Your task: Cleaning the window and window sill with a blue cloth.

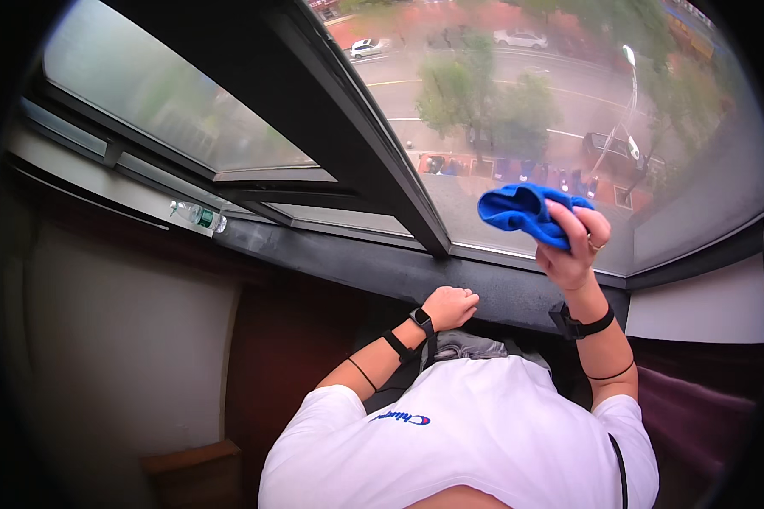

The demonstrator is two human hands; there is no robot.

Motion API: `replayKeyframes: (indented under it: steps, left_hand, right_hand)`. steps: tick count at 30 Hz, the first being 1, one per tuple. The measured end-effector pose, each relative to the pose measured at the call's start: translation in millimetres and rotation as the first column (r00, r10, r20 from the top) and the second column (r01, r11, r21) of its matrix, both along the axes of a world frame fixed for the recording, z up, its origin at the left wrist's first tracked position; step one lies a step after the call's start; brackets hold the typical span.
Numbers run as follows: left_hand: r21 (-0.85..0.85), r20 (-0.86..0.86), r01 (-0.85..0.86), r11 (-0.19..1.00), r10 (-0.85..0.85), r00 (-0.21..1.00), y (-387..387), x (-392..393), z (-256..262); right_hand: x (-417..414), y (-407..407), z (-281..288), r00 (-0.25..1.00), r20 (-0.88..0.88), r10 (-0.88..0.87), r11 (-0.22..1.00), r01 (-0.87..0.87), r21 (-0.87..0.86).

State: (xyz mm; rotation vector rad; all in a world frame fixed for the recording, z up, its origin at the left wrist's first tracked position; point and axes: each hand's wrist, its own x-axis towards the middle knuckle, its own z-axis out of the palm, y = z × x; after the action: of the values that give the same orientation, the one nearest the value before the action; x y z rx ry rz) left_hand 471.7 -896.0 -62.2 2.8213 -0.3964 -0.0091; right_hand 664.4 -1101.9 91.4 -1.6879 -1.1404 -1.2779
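A bunched blue cloth point(521, 207) is held in my right hand point(573, 245), raised in front of the large window pane point(484, 146). Whether the cloth touches the glass, I cannot tell. The pane looks hazy, and a street with trees and cars shows through it. My left hand point(452, 308) is curled closed near the edge of the dark window sill point(356, 267), with nothing visible in it. Its palm side is hidden. A watch and a black strap are on the left wrist and forearm; a black strap with a small device is on the right wrist.
A clear plastic bottle with a green label point(198, 215) lies on its side at the left end of the sill. A thick dark window frame point(356, 114) slants between the panes. A brown wooden piece of furniture point(194, 458) stands at the lower left; purplish fabric point(694, 413) is at right.
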Motion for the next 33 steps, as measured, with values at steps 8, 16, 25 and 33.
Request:
replayKeyframes:
  steps: [8,16,25,33]
  left_hand:
    - [0.093,0.079,0.093,0.991,-0.101,0.992,-2,1,-54]
    - [0.103,0.179,0.018,0.995,-0.037,0.983,-4,0,-73]
    - [-0.027,0.237,-0.212,0.977,0.212,0.948,-18,7,-82]
    - [-0.047,0.24,-0.311,0.949,0.313,0.919,-14,8,-86]
  right_hand:
    - [45,-74,26,0.915,0.092,-0.392,0.898,0.36,0.253]
    - [8,-73,-59,0.984,-0.1,-0.15,0.988,0.152,0.01]
    - [70,-86,51,0.884,0.02,-0.468,0.812,0.421,0.405]
    - [16,18,-57,0.98,0.079,0.181,0.953,-0.155,-0.261]
